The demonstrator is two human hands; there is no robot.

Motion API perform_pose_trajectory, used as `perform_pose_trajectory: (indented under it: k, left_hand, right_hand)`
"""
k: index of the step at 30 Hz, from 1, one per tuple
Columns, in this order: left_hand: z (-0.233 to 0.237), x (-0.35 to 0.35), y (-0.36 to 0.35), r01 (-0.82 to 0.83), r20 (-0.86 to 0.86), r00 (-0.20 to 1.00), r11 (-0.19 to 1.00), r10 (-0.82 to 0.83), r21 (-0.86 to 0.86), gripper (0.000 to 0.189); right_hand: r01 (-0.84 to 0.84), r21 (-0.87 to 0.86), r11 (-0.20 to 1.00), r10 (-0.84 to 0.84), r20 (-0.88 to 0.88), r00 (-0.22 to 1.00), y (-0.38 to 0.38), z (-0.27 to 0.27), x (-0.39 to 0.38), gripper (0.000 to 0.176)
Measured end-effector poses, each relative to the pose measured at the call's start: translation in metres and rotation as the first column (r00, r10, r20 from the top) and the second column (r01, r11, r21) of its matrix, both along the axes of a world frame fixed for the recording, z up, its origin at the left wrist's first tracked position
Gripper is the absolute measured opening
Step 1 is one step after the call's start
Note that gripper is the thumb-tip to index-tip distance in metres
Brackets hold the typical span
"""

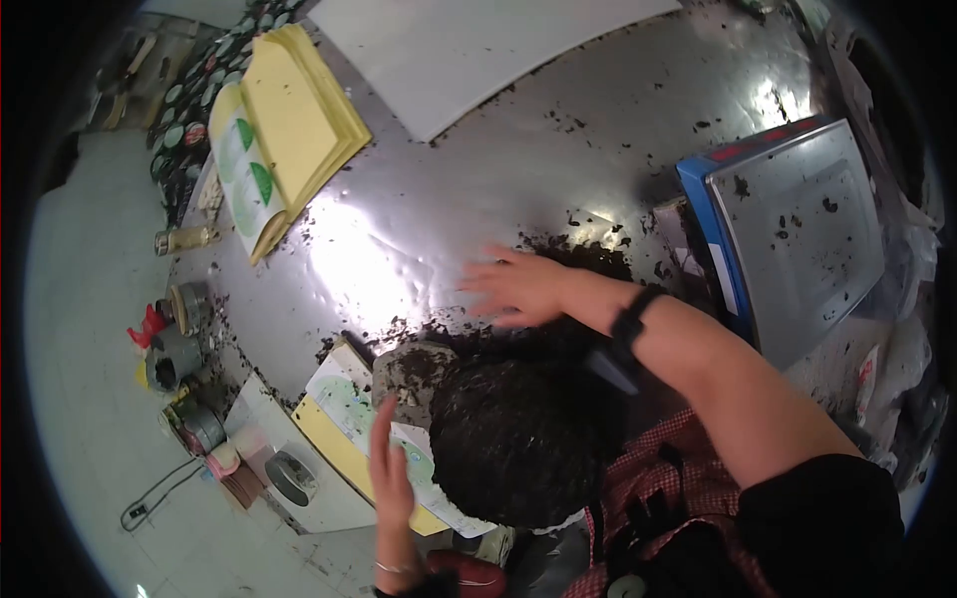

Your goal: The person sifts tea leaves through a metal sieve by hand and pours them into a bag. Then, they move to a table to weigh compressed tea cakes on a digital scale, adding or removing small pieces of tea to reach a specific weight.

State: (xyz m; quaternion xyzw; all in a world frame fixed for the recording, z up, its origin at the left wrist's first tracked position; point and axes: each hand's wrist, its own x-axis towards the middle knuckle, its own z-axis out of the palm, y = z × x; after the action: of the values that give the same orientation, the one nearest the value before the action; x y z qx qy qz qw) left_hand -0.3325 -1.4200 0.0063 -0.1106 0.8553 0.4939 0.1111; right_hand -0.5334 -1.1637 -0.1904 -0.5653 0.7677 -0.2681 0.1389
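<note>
Since the right hand (513, 284) spreads over the metal tabletop (478, 189), just beside the dark crumbs (583, 257) strewn beyond its wrist, I judge from my remote seat that the step in hand is working this loose material across the surface. A dark, rough, rounded mound (528, 439) sits on the near side of the right hand and just to the right of the left. The next move, as I see it, calls for a low, level palm and lightly curled fingers, so the crumbs bunch rather than scatter.

I read the right fingers as fanned and blurred, gripping nothing; whether they touch the metal, I cannot tell. That forearm reaches in from the near right, slanting across, with a black wristband (630, 321) around it.

My view catches the left hand (391, 478) nearly edge-on, fingers extended away from the body, holding nothing that I can see. The two hands are well apart; a printed sheet (337, 394) lies left of the left fingertips.
</note>
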Motion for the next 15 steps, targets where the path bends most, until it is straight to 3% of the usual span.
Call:
perform_pose_trajectory:
  k: [1,4,5,6,7,9,13,15]
  left_hand:
    - [0.011,0.025,0.014,-0.062,0.029,0.998,0.997,0.063,-0.035,0.066]
    - [0.012,0.080,0.053,-0.169,0.106,0.976,0.970,0.189,-0.175,0.097]
    - [0.006,0.093,0.061,-0.221,0.091,0.966,0.953,0.244,-0.206,0.094]
    - [-0.002,0.101,0.069,-0.276,0.075,0.951,0.932,0.300,-0.235,0.092]
    - [-0.008,0.104,0.076,-0.307,0.052,0.944,0.927,0.325,-0.214,0.092]
    - [-0.019,0.115,0.084,-0.643,0.195,0.765,0.748,0.614,0.167,0.090]
    - [-0.057,0.132,0.084,-0.660,0.196,0.750,0.691,0.632,0.296,0.090]
    - [-0.072,0.133,0.082,-0.687,0.231,0.719,0.620,0.656,0.379,0.088]
  right_hand:
    - [-0.045,0.036,0.998,0.042,0.067,0.997,0.019,0.006,0.015,0.044]
    - [0.049,0.199,0.979,-0.093,0.213,0.973,0.098,0.028,0.064,0.042]
    - [0.019,0.360,0.933,-0.112,0.238,0.965,0.108,0.048,0.069,0.043]
    - [0.029,0.387,0.922,-0.156,0.301,0.941,0.106,0.068,0.068,0.043]
    - [0.058,0.332,0.941,-0.136,0.216,0.967,0.095,0.079,0.058,0.044]
    - [0.066,0.196,0.978,-0.080,0.067,0.995,0.048,0.083,0.044,0.047]
    - [-0.148,0.093,0.985,0.156,-0.083,0.984,-0.046,0.037,0.024,0.049]
    - [-0.270,0.111,0.956,0.232,0.273,0.934,-0.055,0.016,0.030,0.048]
